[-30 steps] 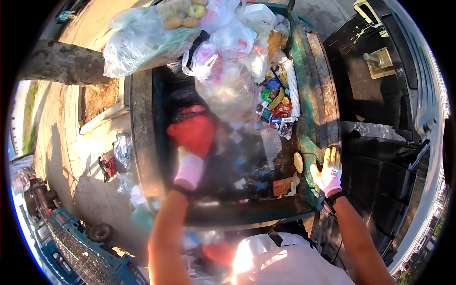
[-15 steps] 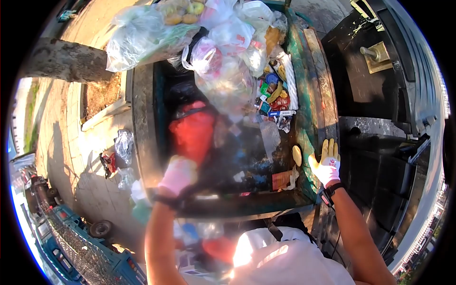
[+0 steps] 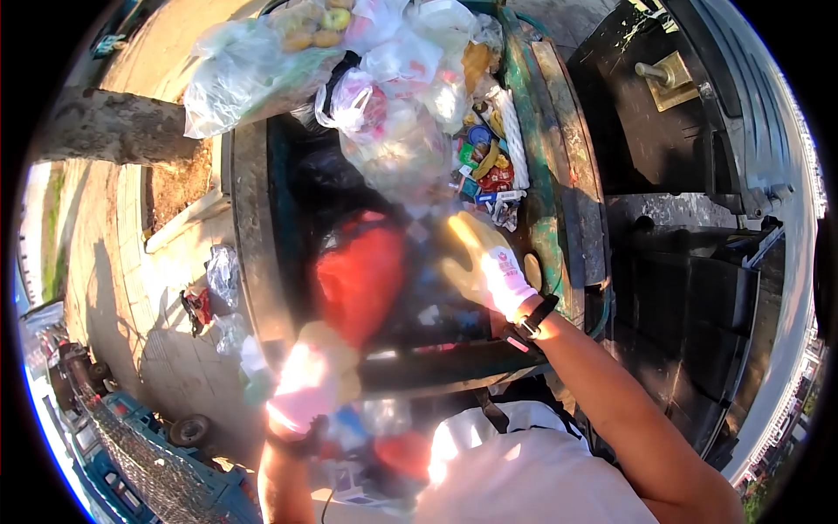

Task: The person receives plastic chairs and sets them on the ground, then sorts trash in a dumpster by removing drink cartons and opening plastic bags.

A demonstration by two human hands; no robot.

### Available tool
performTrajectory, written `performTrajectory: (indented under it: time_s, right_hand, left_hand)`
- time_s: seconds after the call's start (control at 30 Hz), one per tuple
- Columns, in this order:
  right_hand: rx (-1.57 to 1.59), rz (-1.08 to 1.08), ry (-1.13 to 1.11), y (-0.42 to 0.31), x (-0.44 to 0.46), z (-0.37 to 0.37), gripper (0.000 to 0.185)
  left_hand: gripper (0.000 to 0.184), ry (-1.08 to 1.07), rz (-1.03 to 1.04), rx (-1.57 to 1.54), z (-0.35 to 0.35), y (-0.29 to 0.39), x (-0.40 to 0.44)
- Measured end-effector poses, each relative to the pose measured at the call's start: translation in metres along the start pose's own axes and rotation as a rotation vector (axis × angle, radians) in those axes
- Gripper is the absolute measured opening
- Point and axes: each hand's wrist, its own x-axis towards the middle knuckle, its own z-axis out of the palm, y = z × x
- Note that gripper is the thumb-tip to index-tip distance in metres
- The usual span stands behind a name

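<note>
Tapering twd L hand [image 3: 314, 371], red bag [image 3: 360, 275] looks blurry.

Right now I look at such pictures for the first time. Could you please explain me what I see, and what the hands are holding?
There is no robot here. A person works with two gloved hands, seen by one camera worn on the head, looking forward and down. The wide lens bends the edges.

In front is a large open container. Light plastic bags are heaped at its far end, beside a pile of small colourful litter and a white rope-like strip.

The left hand is at the lower end of a red bag; blur hides whether it grips. The right hand is open above the container and seems to hold nothing.
</note>
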Motion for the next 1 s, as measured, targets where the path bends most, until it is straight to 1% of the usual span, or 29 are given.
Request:
performTrajectory:
  time_s: [0.07,0.1,0.13,0.2,0.23,0.27,0.3,0.33,0.4,0.5,0.6,0.63,0.73,0.77,0.83,0.87,0.9,0.93,1.0]
  right_hand:
    - [0.092,-0.109,0.015,-0.008,0.014,0.044,0.064]
    - [0.103,-0.069,-0.116,-0.017,0.020,0.055,0.063]
    - [0.151,-0.099,-0.140,-0.018,0.019,0.070,0.052]
    - [0.043,0.099,-0.488,-0.024,0.012,0.083,0.027]
    - [0.036,0.120,-0.527,-0.013,-0.001,0.103,0.018]
    - [0.029,0.140,-0.565,-0.011,-0.010,0.111,0.013]
    - [0.080,0.173,-0.612,-0.005,-0.023,0.113,0.017]
    - [0.194,0.190,-0.513,-0.002,-0.038,0.113,0.018]
    - [0.356,0.193,-0.571,0.017,-0.054,0.118,0.024]
    - [0.444,0.478,-0.925,0.020,-0.047,0.099,0.038]
    - [0.535,0.233,-0.509,0.014,-0.074,0.111,0.055]
    - [0.311,0.212,-0.622,-0.006,-0.064,0.085,0.067]
    - [-0.055,0.258,-0.836,-0.017,-0.057,0.084,0.066]
    - [-0.060,0.272,-0.817,-0.018,-0.058,0.084,0.060]
    - [0.066,0.357,-0.819,-0.016,-0.055,0.081,0.052]
    - [0.129,0.397,-0.820,-0.013,-0.053,0.078,0.048]
    - [0.245,0.456,-0.686,-0.008,-0.054,0.076,0.039]
    - [0.496,0.510,-0.656,0.001,-0.053,0.070,0.037]
    - [0.998,0.604,-0.568,0.019,-0.048,0.056,0.035]
  left_hand:
    - [0.011,-0.024,-0.082,-0.044,-0.003,0.015,-0.022]
    - [0.010,-0.029,-0.122,-0.070,-0.002,0.021,-0.034]
    - [0.010,-0.040,-0.171,-0.097,-0.002,0.027,-0.046]
    - [0.009,-0.049,-0.246,-0.145,-0.001,0.038,-0.068]
    - [0.008,-0.051,-0.280,-0.166,0.000,0.043,-0.076]
    - [0.008,-0.047,-0.305,-0.180,0.001,0.046,-0.082]
    - [0.007,-0.041,-0.321,-0.191,0.003,0.048,-0.087]
    - [0.007,-0.034,-0.334,-0.199,0.005,0.048,-0.089]
    - [0.006,-0.018,-0.340,-0.207,0.009,0.046,-0.086]
    - [0.006,0.003,-0.317,-0.197,0.011,0.040,-0.075]
    - [0.005,0.053,-0.269,-0.129,0.005,0.039,-0.067]
    - [0.005,0.012,-0.293,-0.113,0.008,0.036,-0.070]
    - [0.005,0.010,-0.204,-0.064,0.007,0.034,-0.068]
    - [0.005,-0.034,-0.199,0.006,0.007,0.033,-0.068]
    - [0.005,-0.122,-0.189,0.150,0.005,0.032,-0.071]
    - [0.006,-0.135,-0.236,0.154,0.005,0.030,-0.074]
    - [0.006,-0.149,-0.284,0.158,0.006,0.028,-0.079]
    - [0.007,-0.162,-0.332,0.162,0.006,0.028,-0.082]
    - [0.006,-0.166,-0.287,0.182,0.003,0.029,-0.080]
